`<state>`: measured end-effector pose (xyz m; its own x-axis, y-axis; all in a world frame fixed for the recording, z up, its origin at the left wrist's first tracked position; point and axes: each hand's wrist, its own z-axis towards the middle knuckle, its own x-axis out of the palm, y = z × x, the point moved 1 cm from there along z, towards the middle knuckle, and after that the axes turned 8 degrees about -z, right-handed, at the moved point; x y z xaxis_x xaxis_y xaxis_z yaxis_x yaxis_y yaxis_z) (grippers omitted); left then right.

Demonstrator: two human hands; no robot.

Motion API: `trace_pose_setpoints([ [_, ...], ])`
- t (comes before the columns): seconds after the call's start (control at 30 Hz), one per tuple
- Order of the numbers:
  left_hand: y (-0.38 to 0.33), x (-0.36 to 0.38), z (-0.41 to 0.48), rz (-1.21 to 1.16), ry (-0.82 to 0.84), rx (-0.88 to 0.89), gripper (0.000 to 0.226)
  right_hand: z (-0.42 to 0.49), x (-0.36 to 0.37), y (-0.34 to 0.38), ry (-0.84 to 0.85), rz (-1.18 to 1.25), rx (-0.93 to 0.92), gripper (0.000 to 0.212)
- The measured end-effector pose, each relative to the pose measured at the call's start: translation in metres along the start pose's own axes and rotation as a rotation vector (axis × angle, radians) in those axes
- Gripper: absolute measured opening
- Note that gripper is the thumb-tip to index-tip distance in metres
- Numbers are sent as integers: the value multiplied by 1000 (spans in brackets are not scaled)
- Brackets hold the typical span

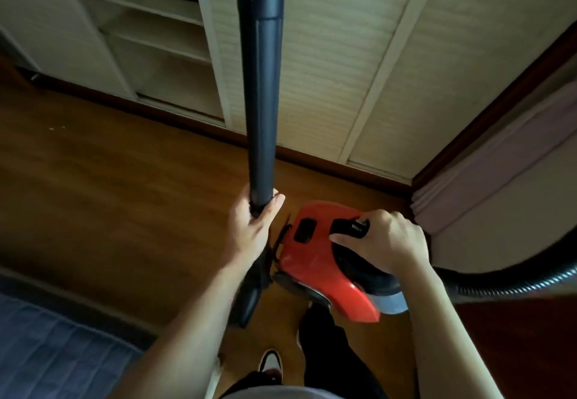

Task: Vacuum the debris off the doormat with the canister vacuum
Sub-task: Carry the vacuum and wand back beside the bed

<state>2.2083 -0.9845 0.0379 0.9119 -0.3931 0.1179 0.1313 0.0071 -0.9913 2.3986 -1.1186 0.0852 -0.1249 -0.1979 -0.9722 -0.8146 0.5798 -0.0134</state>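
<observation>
My left hand [249,230] grips the lower end of a long dark vacuum wand [260,86], which rises out of the top of the view. The red canister vacuum [312,261] hangs above the wooden floor just right of that hand. My right hand [384,242] is curled round the black carry handle [346,226] on top of the canister. A ribbed black hose [505,283] curves away to the right from behind the canister. A blue mat [53,345] lies at the bottom left corner.
Cream louvred closet doors [343,70] run along the far wall, with an open section of shelves [150,39] at the left. A bed edge with pale sheets [487,180] stands at the right. My feet, one in a shoe [271,364], are on the wooden floor [109,180] below.
</observation>
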Motion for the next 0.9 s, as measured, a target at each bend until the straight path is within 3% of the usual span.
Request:
trace_pose_setpoints([
  [0.13, 5, -14, 49, 19, -92, -14, 28, 66, -12, 25, -3, -8, -101, 73],
  [0.4, 8, -40, 159, 90, -340, -47, 7, 221, -36, 87, 11, 0, -367, 63],
  [0.57, -2, -57, 220, 176, -474, -15, 12, 303, -54, 138, 14, -57, -565, 62],
  [0.9, -21, -137, 270, 187, -823, 52, 10, 400, -77, 267, 34, -47, -853, 63],
])
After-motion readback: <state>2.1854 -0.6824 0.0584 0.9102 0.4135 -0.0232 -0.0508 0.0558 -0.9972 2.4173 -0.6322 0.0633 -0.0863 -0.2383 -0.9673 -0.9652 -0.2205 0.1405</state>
